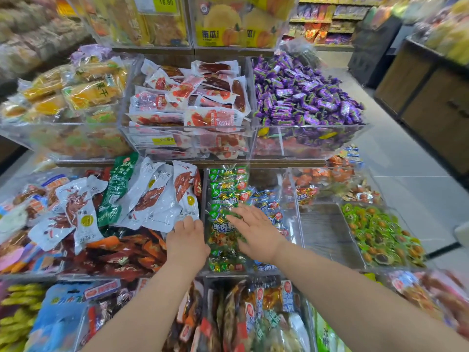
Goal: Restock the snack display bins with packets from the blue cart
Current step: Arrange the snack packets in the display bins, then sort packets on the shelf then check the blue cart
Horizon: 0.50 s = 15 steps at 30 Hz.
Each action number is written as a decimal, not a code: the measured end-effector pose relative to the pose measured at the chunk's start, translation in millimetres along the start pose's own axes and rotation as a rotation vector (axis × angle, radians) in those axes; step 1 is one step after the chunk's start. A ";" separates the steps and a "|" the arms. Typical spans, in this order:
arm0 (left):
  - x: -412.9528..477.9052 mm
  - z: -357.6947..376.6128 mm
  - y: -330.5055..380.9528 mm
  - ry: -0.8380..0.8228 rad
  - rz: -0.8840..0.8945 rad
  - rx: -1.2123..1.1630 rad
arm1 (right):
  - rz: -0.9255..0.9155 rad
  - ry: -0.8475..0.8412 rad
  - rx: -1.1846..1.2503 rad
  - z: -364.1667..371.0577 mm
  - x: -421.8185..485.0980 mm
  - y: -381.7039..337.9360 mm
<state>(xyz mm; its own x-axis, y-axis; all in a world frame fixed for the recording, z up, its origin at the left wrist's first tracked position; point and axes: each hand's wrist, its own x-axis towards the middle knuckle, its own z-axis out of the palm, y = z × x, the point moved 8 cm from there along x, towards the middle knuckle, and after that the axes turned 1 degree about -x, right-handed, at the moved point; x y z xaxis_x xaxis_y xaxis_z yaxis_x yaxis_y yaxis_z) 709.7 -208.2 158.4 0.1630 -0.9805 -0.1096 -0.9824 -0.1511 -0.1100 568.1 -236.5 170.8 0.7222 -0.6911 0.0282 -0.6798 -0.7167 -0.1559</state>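
Presses right grip, released and flat, onto green packets in the middle bin; curls left grip against white packets, cannot tell whether grasping.

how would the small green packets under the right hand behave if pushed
The green packets lie small and loose in a heap, so probably light and apt to slide. Their glossy wrappers likely feel slippery under the flat right hand.

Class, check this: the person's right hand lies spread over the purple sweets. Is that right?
No. The right hand lies spread over the green packets, not the purple sweets in the bin above. The head view shows it.
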 end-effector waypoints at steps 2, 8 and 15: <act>-0.4 -2.4 -0.1 -0.008 0.003 -0.016 | 0.114 0.076 0.138 -8.8 -21.7 6.8; -13.6 -13.3 34.5 -0.066 0.144 -0.001 | 0.658 0.165 0.437 9.3 -124.5 37.1; -88.6 15.4 166.4 -0.228 0.513 -0.029 | 1.256 0.265 0.825 83.2 -305.9 31.6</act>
<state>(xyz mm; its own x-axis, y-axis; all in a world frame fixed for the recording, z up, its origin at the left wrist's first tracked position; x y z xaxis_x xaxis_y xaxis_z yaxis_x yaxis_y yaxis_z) 533.2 -144.5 134.5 -0.3239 -0.8777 -0.3533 -0.9426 0.3314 0.0409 336.4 -40.0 75.1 -0.3536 -0.8541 -0.3813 -0.4925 0.5166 -0.7004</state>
